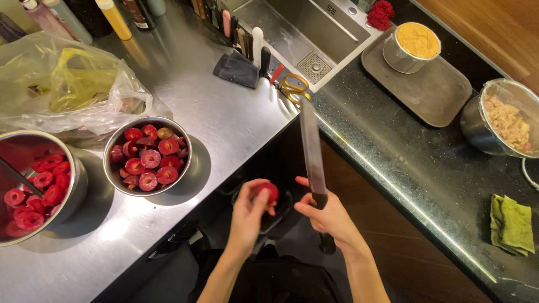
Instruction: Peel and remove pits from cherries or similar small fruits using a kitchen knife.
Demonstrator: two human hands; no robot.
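Observation:
My left hand point(247, 216) holds a small red fruit point(268, 192) in front of my body, off the counter's edge. My right hand point(328, 216) grips the dark handle of a long knife point(311, 148), whose blade points away from me, up toward the sink. The fruit is just left of the blade's base. A steel bowl point(147, 156) of halved, pitted red fruit stands on the steel counter point(224, 118) to the left of my hands. A second, larger steel bowl point(78, 185) with more red fruit pieces stands at the far left.
A crumpled clear plastic bag point(67, 84) lies behind the bowls. Bottles, a knife rack point(241, 33), a grey cloth and yellow-handled scissors point(295, 87) lie near the sink point(306, 31). The dark counter at right carries a tray point(443, 95), two filled containers and a green cloth point(512, 223).

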